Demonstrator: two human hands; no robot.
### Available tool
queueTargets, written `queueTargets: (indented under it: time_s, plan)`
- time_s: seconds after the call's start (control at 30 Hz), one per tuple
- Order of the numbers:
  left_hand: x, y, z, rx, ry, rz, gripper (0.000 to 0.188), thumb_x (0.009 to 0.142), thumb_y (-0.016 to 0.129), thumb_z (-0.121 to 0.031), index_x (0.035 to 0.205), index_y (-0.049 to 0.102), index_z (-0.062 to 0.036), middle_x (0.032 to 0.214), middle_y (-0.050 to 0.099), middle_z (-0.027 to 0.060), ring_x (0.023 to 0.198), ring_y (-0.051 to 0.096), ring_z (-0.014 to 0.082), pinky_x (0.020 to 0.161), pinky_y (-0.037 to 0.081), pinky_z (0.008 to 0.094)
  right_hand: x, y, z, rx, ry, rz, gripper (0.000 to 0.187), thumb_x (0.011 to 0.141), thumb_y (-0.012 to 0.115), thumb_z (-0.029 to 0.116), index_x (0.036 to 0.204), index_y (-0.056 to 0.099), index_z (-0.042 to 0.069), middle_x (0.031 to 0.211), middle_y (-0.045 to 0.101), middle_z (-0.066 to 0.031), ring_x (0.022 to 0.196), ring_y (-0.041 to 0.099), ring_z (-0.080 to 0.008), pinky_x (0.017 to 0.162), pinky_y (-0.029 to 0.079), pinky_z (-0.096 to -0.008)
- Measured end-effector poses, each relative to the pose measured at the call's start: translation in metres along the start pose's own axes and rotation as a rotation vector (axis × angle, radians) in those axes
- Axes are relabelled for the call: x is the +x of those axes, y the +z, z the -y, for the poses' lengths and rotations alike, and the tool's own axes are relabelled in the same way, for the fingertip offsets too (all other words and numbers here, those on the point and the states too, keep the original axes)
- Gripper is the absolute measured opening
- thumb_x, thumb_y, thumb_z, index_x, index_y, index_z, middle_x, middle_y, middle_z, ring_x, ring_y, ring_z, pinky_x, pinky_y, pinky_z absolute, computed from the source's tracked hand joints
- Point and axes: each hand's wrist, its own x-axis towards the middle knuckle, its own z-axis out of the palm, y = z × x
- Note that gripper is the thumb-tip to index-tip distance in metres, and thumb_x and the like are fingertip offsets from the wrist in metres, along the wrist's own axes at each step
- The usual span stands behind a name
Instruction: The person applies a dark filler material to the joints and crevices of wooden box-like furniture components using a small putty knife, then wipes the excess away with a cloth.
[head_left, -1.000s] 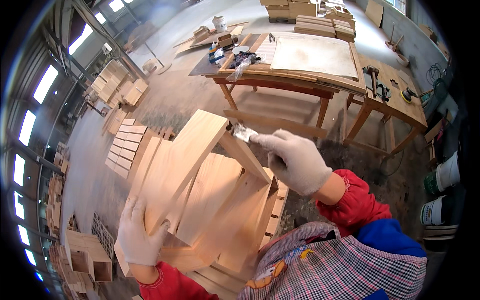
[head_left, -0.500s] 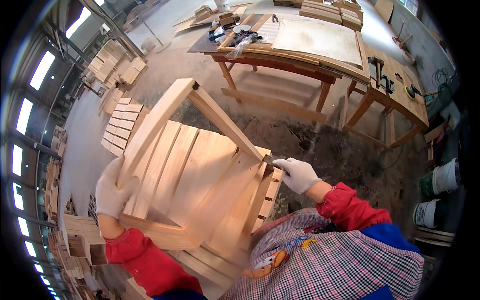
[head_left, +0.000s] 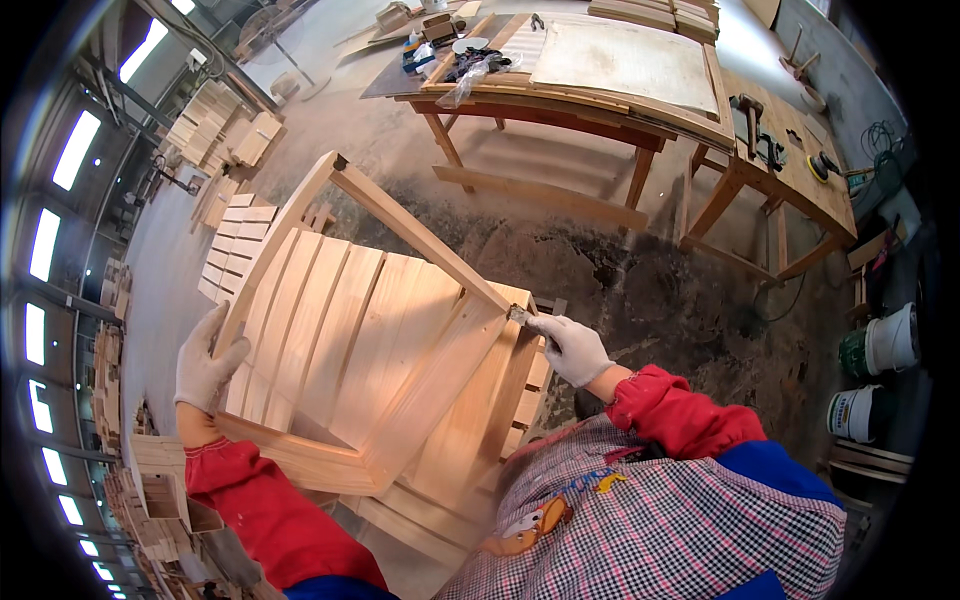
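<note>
A four-sided frame of pale wooden boards (head_left: 428, 385) stands tilted over a stack of slatted wooden panels (head_left: 345, 315). My left hand (head_left: 207, 365), in a white glove, grips the frame's left side, thumb inside and fingers outside. In my gloved right hand (head_left: 574, 350) is a putty knife (head_left: 518, 315), its blade against the frame's right corner. Dark matter shows on the blade. A dark spot also marks the frame's far corner (head_left: 340, 161). The knife's handle is mostly hidden in my fingers.
A long workbench (head_left: 560, 108) carrying a pale sheet (head_left: 625, 65) stands beyond the frame. On a wooden table (head_left: 800, 195) at right lie a hammer (head_left: 750, 115) and a sander (head_left: 824, 166). Buckets (head_left: 891, 338) stand far right; another slatted stack (head_left: 235, 245) is at left.
The frame has shifted slightly left and settled lower at its far corner, with my left hand going along. My right hand and the putty knife have moved slightly left at the right corner.
</note>
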Motion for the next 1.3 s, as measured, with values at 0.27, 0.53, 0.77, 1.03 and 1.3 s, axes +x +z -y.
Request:
queueTargets:
  time_s: [0.27,0.53,0.77,1.03,1.3]
  plan:
    - [0.003,-0.001,0.001,-0.045,-0.039,0.018,0.060,0.074,0.066,-0.008,0.129,0.044,0.0041,0.120,0.053,0.0102,0.106,0.052,0.0158,0.090,0.042,0.0264,-0.002,0.005,-0.008,0.090,0.006,-0.005,0.036,0.075,0.053,0.000,0.110,0.060,0.009,0.103,0.062,-0.0127,0.089,0.061,-0.0306,0.075,0.050,-0.0353]
    - [0.003,-0.001,0.000,-0.014,-0.050,0.003,0.060,0.074,0.066,-0.009,0.129,0.045,0.0039,0.119,0.054,0.0101,0.104,0.052,0.0156,0.089,0.043,0.0268,0.001,0.003,-0.008,0.067,-0.008,0.010,0.036,0.075,0.053,0.000,0.109,0.060,0.011,0.097,0.061,-0.0127,0.085,0.060,-0.0315,0.071,0.050,-0.0367]
    - [0.005,-0.001,0.002,0.050,-0.027,-0.009,0.062,0.074,0.067,-0.010,0.129,0.045,0.0039,0.120,0.053,0.0103,0.108,0.051,0.0165,0.092,0.041,0.0275,0.004,-0.014,0.006,-0.066,-0.034,0.036,0.038,0.076,0.053,0.006,0.112,0.056,0.015,0.088,0.061,-0.0130,0.077,0.060,-0.0331,0.065,0.049,-0.0411]
    - [-0.004,0.005,-0.007,0.105,0.002,-0.040,0.062,0.072,0.069,-0.015,0.126,0.047,0.0051,0.120,0.057,0.0154,0.109,0.054,0.0184,0.092,0.042,0.0283,0.010,-0.029,0.014,-0.133,-0.037,0.090,0.038,0.075,0.053,0.008,0.113,0.054,0.016,0.088,0.060,-0.0140,0.075,0.060,-0.0349,0.064,0.049,-0.0429]
    - [-0.022,0.004,-0.026,0.241,0.002,-0.057,0.066,0.070,0.073,-0.028,0.124,0.051,0.0017,0.119,0.057,0.0179,0.111,0.054,0.0259,0.096,0.039,0.0314,0.022,-0.045,0.020,-0.205,-0.083,0.209,0.038,0.075,0.054,0.008,0.112,0.057,0.016,0.083,0.059,-0.0136,0.075,0.060,-0.0338,0.065,0.049,-0.0427]
